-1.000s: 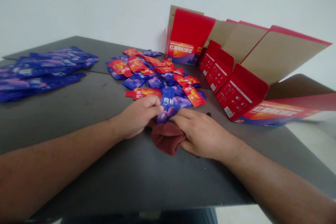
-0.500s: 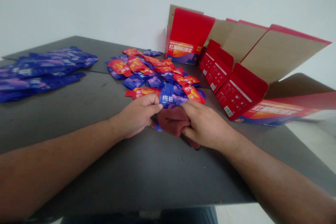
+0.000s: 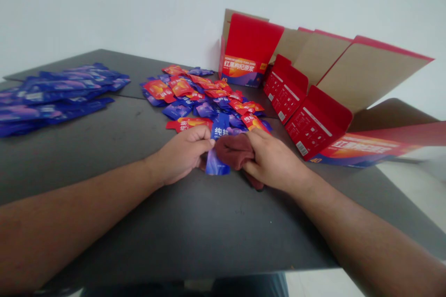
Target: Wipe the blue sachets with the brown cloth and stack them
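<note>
Blue sachet (image 3: 217,165): upright, between my hands, over the dark table (image 3: 195,232). My left hand (image 3: 183,154) is pinched on its left edge. My right hand (image 3: 275,161) is closed on a brown cloth (image 3: 234,149), covering part of the sachet's face. Red and blue packets (image 3: 181,86) lie heaped just beyond.

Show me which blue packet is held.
The blue packet in the left fingers, partly hidden by brown cloth; others lie in the left pile and mixed pile.

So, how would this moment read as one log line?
left hand: holds blue sachet; right hand: holds reddish-brown cloth; red-and-blue sachet pile: beyond
</note>
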### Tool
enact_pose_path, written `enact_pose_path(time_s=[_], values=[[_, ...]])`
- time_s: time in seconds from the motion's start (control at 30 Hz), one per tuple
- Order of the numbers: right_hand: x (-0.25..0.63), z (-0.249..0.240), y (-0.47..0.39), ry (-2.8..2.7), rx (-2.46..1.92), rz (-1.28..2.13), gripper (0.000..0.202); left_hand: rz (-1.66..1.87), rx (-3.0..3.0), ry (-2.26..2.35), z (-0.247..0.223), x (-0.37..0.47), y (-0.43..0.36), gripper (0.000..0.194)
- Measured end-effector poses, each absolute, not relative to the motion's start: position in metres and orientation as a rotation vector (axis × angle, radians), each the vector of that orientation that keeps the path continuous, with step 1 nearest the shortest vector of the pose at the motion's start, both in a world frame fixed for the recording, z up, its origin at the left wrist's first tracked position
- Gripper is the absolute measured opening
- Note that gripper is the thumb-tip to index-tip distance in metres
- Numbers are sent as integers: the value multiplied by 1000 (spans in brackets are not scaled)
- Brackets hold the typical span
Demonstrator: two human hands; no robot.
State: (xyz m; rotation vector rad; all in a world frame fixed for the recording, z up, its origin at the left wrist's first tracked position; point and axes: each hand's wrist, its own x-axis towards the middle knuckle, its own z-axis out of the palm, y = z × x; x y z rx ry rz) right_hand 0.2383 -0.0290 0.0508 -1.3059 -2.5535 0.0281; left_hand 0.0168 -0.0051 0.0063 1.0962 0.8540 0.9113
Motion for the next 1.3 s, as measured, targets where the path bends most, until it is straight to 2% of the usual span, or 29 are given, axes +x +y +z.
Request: enact_pose_path(time_s=[0.13, 0.33, 0.53, 0.73, 0.9, 1.1, 1.3], values=[[236, 50, -33, -2760, -1091, 130, 18, 937, 1136, 835, 5, 16, -5, 23], [240, 48, -27, -2502, -1356, -13, 16, 914, 1098, 841, 5, 17, -5, 22], [237, 49, -32, -2718, -1101, 106, 18, 944, 1178, 845, 5, 16, -6, 22], [240, 47, -25, -2471, -1372, -7, 17, 897, 1131, 875, 6, 17, -7, 21], [236, 48, -31, -2716, -1111, 102, 18, 933, 1184, 839, 4, 16, -5, 22], [241, 47, -24, -2446, -1375, 2, 19, 870, 1183, 865, 2, 15, -6, 20], [238, 47, -29, -2653, -1181, 118, 18, 879, 1265, 830, -2, 13, -4, 16]])
